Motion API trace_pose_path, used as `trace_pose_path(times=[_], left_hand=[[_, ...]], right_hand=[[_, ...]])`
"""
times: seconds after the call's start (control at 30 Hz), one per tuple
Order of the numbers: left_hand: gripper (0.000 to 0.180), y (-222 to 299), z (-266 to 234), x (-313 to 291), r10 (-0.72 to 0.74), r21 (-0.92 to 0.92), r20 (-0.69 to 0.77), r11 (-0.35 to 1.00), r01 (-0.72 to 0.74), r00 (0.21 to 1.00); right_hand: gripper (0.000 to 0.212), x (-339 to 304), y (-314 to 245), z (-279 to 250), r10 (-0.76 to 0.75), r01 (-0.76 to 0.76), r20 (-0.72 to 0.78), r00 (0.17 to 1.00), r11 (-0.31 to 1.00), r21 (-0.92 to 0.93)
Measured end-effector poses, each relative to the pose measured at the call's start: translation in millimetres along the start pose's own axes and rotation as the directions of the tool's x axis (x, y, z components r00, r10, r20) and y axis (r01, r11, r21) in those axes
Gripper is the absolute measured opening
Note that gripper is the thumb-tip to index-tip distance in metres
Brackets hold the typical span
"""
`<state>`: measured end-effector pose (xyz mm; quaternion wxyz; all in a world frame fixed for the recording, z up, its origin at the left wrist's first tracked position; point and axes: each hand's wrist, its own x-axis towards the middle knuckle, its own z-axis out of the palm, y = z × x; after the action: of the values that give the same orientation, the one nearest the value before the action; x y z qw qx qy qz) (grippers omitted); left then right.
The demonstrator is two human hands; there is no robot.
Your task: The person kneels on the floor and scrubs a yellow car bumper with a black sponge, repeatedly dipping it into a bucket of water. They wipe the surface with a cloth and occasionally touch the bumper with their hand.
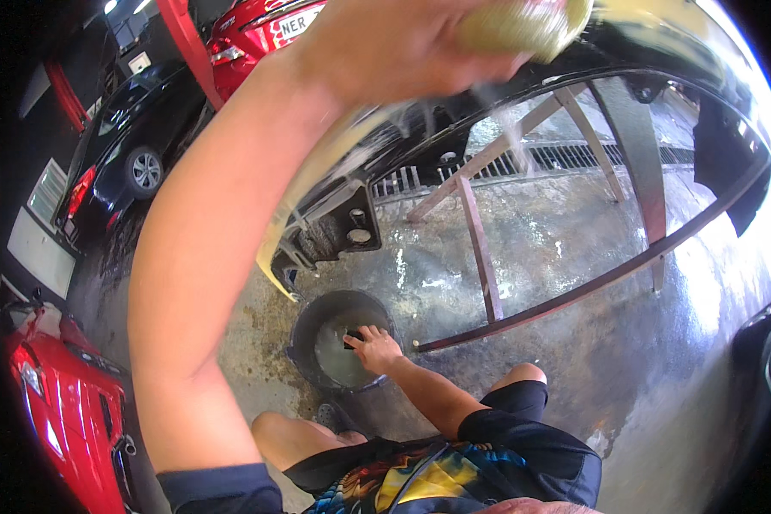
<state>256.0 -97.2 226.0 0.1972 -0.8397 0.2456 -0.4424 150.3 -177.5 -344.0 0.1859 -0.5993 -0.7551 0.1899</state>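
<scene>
Raised high in front of me, my left hand (pixel 394 51) is closed on a wet yellow-green sponge (pixel 518 30), both smeared by motion. It is at the edge of a car bumper (pixel 677 47), yellow outside and black inside, and water runs down below the hand. My right hand (pixel 377 349) is low, over a dark round bucket (pixel 297 347) of cloudy water. Its fingers grip a small black block (pixel 351 340), whose exact kind I cannot make out. The bucket stands on the floor before my legs.
A metal stand (pixel 480 248) with slanting legs and a long curved bar (pixel 591 287) sits under the bumper. A drain grate (pixel 574 157) crosses the wet concrete floor. Red car (pixel 64 385) at left; black car (pixel 128 146) behind, beside a red post (pixel 188 47).
</scene>
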Motion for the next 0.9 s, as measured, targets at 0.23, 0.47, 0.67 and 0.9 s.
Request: trace_pose_path(times=[0.23,0.47,0.67,0.9], left_hand=[[0.039,54,-76,-166,-0.109,0.194,0.351,0.98,0.041,0.93],[0.05,97,-96,-235,-0.539,0.184,0.141,0.839,0.513,0.831],[0.056,50,-65,-168,-0.391,0.154,0.003,0.91,0.386,0.92],[0.028,5,17,51,-0.196,0.061,0.041,0.979,0.193,0.98]], right_hand=[[0.052,-1,2,1,-0.036,0.036,-0.038,0.999,0.999,0.004],[0.051,-1,4,8,-0.033,0.031,-0.082,0.996,0.999,-0.02],[0.05,0,2,8,-0.015,0.014,-0.051,0.999,1.0,-0.017],[0.053,-1,-1,5,0.002,-0.003,-0.045,0.999,0.999,-0.031]])
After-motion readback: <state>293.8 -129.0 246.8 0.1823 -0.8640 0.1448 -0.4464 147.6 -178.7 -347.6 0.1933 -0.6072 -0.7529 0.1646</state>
